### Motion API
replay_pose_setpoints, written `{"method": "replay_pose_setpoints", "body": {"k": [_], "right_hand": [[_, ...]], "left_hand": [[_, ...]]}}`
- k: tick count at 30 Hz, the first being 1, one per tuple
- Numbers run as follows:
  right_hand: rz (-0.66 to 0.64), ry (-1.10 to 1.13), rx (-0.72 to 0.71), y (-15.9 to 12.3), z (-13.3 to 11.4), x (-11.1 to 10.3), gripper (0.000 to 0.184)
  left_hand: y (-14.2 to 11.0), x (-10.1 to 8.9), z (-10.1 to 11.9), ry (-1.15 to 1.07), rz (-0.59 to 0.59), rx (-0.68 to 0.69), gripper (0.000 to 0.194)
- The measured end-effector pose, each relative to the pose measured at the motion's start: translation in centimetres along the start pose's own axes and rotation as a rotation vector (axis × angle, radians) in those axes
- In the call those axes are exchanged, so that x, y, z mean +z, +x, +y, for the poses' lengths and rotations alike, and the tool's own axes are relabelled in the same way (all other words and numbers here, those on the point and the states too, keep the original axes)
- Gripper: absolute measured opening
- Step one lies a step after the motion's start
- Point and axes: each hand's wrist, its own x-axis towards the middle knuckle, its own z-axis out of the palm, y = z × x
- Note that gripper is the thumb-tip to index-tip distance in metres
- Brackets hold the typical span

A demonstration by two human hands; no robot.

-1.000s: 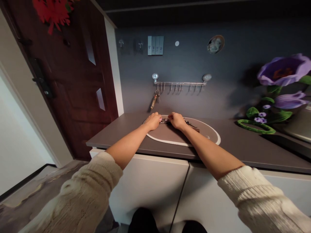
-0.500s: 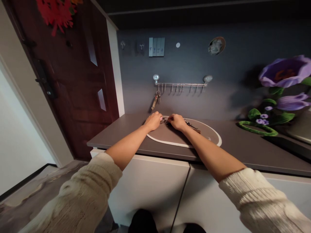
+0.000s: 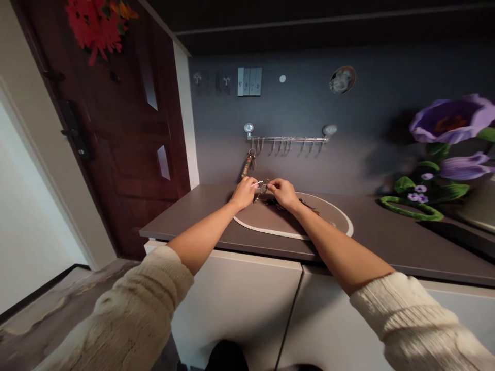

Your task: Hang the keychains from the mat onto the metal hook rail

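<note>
A brown-grey countertop [image 3: 185,206] bears an oval brown mat [image 3: 266,219]. Above the mat, the left hand [image 3: 243,192] and right hand [image 3: 284,192] are both curled nearly closed. Between them is a bunch of keys [image 3: 263,189], pinched by the right; the left grips a slim pinkish piece [image 3: 257,184], too small to identify.

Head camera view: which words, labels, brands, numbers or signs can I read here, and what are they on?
None reads clearly.
Fob: lettering, too small and blurred.
Mat: pale mark near its right end, too blurred.
Wall panel: small purplish marks, unreadable.
Keys: too small to tell.
</note>
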Motion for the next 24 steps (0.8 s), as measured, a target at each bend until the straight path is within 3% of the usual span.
{"method": "replay_pose_setpoints", "body": {"k": [8,15,24], "right_hand": [[0.113,0.199,-0.044,0.2,0.1,-0.1,0.021],[0.101,0.284,-0.115,0.8,0.7,0.5,0.021],[0.078,0.292,-0.182,0.3,0.0,0.2,0.020]], "left_hand": [[0.1,0.2,0.0,-0.111,0.022,0.010,0.015],[-0.1,-0.2,0.6,-0.111,-0.013,-0.009,0.015],[-0.2,-0.7,1.4,-0.194,0.054,0.064,0.020]]}}
